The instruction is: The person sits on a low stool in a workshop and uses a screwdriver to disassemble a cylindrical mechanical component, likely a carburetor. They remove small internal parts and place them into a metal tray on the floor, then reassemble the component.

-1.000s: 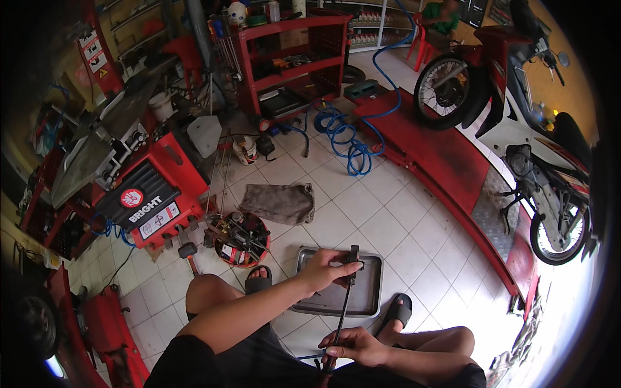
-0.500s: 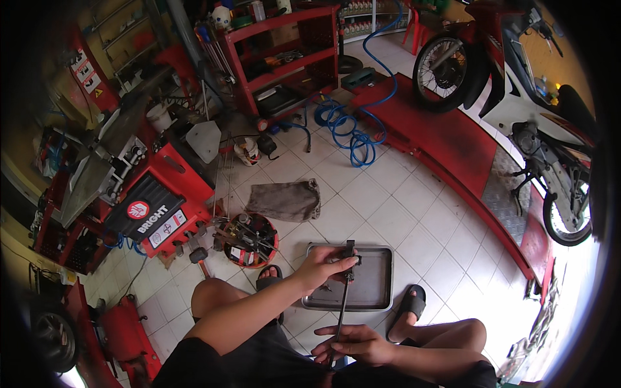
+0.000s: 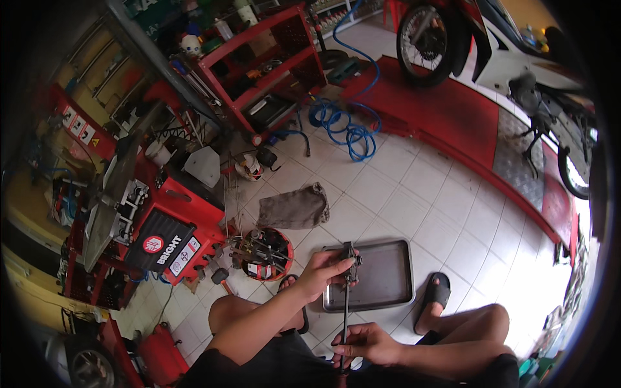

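Observation:
My left hand [image 3: 327, 273] is closed round a small dark metal part [image 3: 350, 254], its thumb across it. A long dark metal shaft [image 3: 346, 310] runs from that part down toward my lap, where my right hand [image 3: 363, 343] grips its lower end with thumb and fingers. A handle shows below those fingers, partly cut off by the lower edge. A shallow steel tray [image 3: 409, 275] lies on the tiles under and just right of the part, between my sandalled feet.
Around me are a red bucket of tools [image 3: 265, 252], a grey rag [image 3: 291, 207], a red machine [image 3: 187, 200], a red shelf cart [image 3: 259, 90], coiled blue hose [image 3: 349, 139] and a red lift platform [image 3: 453, 142] carrying a motorbike [image 3: 511, 71].
The view has turned, so the room and my legs sit differently in the picture. My right fingers, more spread half a second ago, are curled closer round the shaft. Both hands keep their hold.

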`<control>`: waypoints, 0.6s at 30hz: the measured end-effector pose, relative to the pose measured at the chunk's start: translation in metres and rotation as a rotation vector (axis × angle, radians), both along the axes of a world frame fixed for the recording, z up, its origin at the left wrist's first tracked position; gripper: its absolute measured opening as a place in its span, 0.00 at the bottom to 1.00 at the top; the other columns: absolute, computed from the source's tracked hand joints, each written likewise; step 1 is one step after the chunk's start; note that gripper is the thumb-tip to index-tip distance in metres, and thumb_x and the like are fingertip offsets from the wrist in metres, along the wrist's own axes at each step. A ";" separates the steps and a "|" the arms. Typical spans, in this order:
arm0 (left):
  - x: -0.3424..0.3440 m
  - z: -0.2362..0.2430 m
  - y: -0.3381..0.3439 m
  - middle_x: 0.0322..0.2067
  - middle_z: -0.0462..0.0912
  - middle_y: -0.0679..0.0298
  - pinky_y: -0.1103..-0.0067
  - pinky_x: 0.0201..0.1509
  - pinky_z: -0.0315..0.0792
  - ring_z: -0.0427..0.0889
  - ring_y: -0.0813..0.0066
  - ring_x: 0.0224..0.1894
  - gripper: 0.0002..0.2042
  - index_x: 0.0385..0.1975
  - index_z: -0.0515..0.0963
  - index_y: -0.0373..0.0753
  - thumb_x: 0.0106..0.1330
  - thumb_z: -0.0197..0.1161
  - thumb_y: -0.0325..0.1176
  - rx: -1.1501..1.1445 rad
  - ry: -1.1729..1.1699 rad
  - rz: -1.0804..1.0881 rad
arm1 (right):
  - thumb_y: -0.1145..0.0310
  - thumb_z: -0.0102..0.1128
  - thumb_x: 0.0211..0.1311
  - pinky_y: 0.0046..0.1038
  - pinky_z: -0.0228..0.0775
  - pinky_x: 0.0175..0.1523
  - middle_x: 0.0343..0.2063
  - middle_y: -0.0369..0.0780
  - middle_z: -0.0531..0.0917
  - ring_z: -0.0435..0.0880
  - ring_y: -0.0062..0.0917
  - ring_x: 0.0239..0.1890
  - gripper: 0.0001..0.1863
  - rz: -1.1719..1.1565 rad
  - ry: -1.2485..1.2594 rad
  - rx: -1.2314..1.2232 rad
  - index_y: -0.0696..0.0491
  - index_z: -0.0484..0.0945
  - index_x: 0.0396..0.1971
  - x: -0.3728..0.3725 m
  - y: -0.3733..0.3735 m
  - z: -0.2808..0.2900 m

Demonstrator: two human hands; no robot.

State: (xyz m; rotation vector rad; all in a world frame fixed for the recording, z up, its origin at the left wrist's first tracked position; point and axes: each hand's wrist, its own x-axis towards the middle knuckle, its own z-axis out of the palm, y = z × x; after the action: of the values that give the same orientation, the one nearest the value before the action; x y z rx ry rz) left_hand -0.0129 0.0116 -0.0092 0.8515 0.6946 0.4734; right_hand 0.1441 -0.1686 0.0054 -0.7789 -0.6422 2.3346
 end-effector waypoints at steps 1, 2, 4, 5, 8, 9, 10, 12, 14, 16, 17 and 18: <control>0.002 -0.002 0.000 0.42 0.81 0.64 0.72 0.44 0.84 0.85 0.71 0.39 0.18 0.56 0.76 0.34 0.72 0.64 0.37 -0.002 0.011 -0.016 | 0.69 0.62 0.71 0.28 0.83 0.44 0.38 0.41 0.85 0.88 0.27 0.41 0.14 -0.004 0.013 -0.009 0.60 0.75 0.50 0.001 0.000 -0.004; 0.004 -0.003 -0.002 0.43 0.82 0.62 0.73 0.44 0.83 0.85 0.70 0.40 0.18 0.57 0.76 0.34 0.73 0.63 0.37 0.013 0.026 -0.015 | 0.70 0.62 0.71 0.29 0.83 0.45 0.37 0.42 0.86 0.88 0.28 0.42 0.14 0.005 0.010 -0.007 0.61 0.75 0.51 0.003 0.002 -0.002; 0.007 -0.001 -0.004 0.44 0.82 0.61 0.72 0.43 0.83 0.85 0.69 0.40 0.18 0.57 0.76 0.34 0.73 0.62 0.37 -0.020 0.012 -0.016 | 0.71 0.61 0.71 0.30 0.83 0.45 0.36 0.43 0.86 0.88 0.29 0.42 0.15 0.012 0.006 -0.012 0.61 0.74 0.53 0.004 0.001 0.001; 0.009 0.001 -0.005 0.44 0.83 0.60 0.72 0.43 0.83 0.86 0.69 0.40 0.18 0.57 0.75 0.34 0.73 0.62 0.37 -0.034 -0.002 -0.012 | 0.71 0.60 0.71 0.30 0.83 0.46 0.36 0.43 0.86 0.88 0.29 0.42 0.15 0.014 -0.001 -0.016 0.61 0.73 0.54 0.005 0.001 0.003; 0.012 -0.003 -0.007 0.45 0.83 0.59 0.71 0.44 0.82 0.86 0.67 0.41 0.18 0.58 0.75 0.35 0.74 0.60 0.38 -0.094 -0.036 -0.028 | 0.71 0.60 0.72 0.29 0.82 0.45 0.36 0.42 0.86 0.87 0.29 0.41 0.16 0.009 0.016 -0.029 0.60 0.73 0.54 0.006 -0.002 -0.001; 0.012 -0.004 -0.007 0.45 0.83 0.59 0.70 0.44 0.82 0.86 0.66 0.40 0.18 0.58 0.75 0.35 0.74 0.60 0.38 -0.108 -0.036 -0.028 | 0.71 0.60 0.72 0.29 0.82 0.45 0.36 0.42 0.86 0.87 0.28 0.41 0.15 0.005 0.025 -0.033 0.60 0.73 0.54 0.007 -0.002 -0.003; 0.012 -0.006 -0.007 0.44 0.83 0.58 0.70 0.45 0.82 0.86 0.65 0.40 0.18 0.58 0.75 0.35 0.74 0.60 0.39 -0.122 -0.036 -0.027 | 0.69 0.60 0.72 0.28 0.82 0.44 0.36 0.41 0.86 0.87 0.27 0.41 0.16 -0.004 0.026 -0.030 0.60 0.74 0.54 0.007 -0.003 -0.003; 0.012 -0.006 -0.007 0.44 0.83 0.58 0.70 0.45 0.82 0.86 0.64 0.40 0.18 0.57 0.75 0.35 0.74 0.59 0.39 -0.146 -0.035 -0.024 | 0.66 0.62 0.71 0.25 0.82 0.43 0.36 0.39 0.85 0.87 0.23 0.39 0.17 -0.015 0.027 -0.020 0.59 0.75 0.53 0.008 -0.003 -0.002; 0.012 -0.007 -0.007 0.43 0.83 0.58 0.70 0.46 0.82 0.86 0.64 0.40 0.18 0.57 0.75 0.34 0.75 0.59 0.39 -0.170 -0.034 -0.026 | 0.66 0.62 0.71 0.25 0.82 0.43 0.36 0.39 0.85 0.87 0.23 0.39 0.16 -0.015 0.012 -0.021 0.59 0.75 0.53 0.008 -0.003 0.001; 0.013 -0.007 -0.008 0.43 0.84 0.58 0.70 0.45 0.82 0.86 0.63 0.40 0.18 0.57 0.75 0.34 0.74 0.59 0.39 -0.186 -0.053 -0.019 | 0.66 0.62 0.72 0.25 0.82 0.43 0.36 0.39 0.85 0.86 0.23 0.38 0.16 -0.017 -0.003 -0.020 0.59 0.75 0.53 0.008 -0.003 0.003; 0.012 -0.008 -0.009 0.43 0.84 0.58 0.70 0.45 0.81 0.87 0.63 0.40 0.18 0.56 0.75 0.34 0.74 0.59 0.39 -0.194 -0.058 -0.013 | 0.67 0.61 0.72 0.25 0.81 0.43 0.35 0.39 0.85 0.86 0.23 0.38 0.17 -0.017 -0.005 -0.018 0.59 0.75 0.54 0.007 -0.003 0.003; 0.011 -0.008 -0.009 0.43 0.84 0.57 0.70 0.45 0.81 0.87 0.63 0.39 0.18 0.56 0.76 0.35 0.74 0.59 0.39 -0.197 -0.059 -0.004 | 0.67 0.61 0.72 0.25 0.81 0.43 0.35 0.39 0.85 0.86 0.22 0.38 0.17 -0.017 -0.007 -0.017 0.59 0.75 0.54 0.006 -0.003 0.003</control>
State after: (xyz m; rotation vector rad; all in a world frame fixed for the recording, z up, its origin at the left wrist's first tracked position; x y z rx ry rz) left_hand -0.0018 0.0023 -0.0175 0.6512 0.6731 0.4173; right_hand 0.1502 -0.1713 0.0087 -0.7976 -0.6171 2.3259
